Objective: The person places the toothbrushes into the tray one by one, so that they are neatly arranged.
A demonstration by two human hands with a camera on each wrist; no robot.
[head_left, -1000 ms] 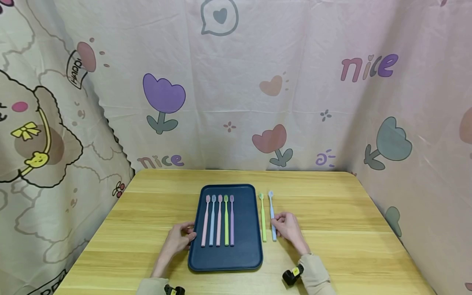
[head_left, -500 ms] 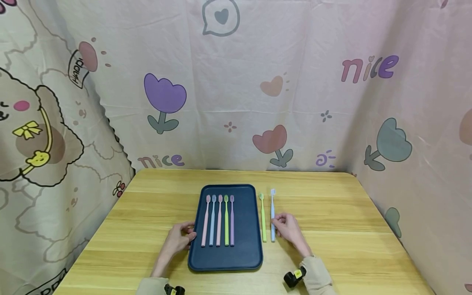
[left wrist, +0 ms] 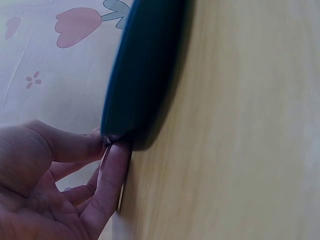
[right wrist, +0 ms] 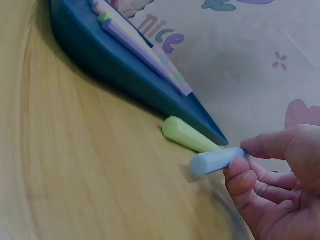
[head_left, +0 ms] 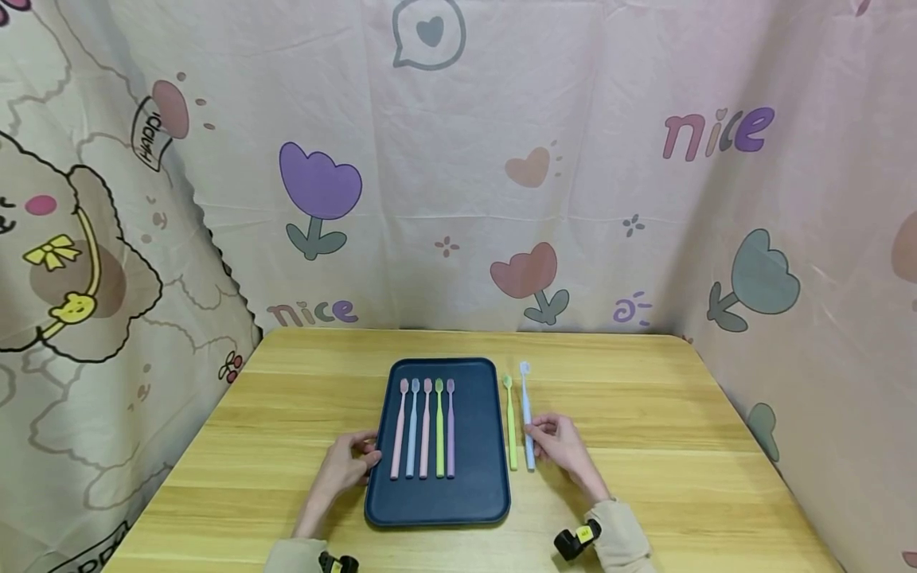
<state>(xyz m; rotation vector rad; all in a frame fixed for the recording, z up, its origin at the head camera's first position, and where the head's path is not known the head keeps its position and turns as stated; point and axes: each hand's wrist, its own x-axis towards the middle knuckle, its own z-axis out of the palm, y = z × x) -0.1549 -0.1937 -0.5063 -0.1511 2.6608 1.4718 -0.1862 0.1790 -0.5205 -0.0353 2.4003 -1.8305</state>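
A dark blue tray point(head_left: 476, 446) holds several toothbrushes side by side, pink, blue, green and purple point(head_left: 450, 430), heads pointing away. My left hand point(head_left: 345, 463) grips the tray's left edge; in the left wrist view the thumb and a finger point(left wrist: 112, 170) pinch its rim. Right of the tray, a green toothbrush point(head_left: 512, 426) lies on the table. Beside it, my right hand point(head_left: 562, 446) pinches a blue toothbrush point(head_left: 525, 402) by its handle between thumb and fingers. In the right wrist view its handle end point(right wrist: 202, 163) looks slightly above the tabletop.
The wooden table point(head_left: 645, 414) reaches back to a printed curtain point(head_left: 444, 159). Another stretch of curtain point(head_left: 86, 318) hangs at the left. Each wrist wears a small black camera point(head_left: 575, 541) over a beige sleeve.
The blue toothbrush in my right hand has shifted slightly away, and its head has swung right and then back left. My left hand and the tray look almost unmoved.
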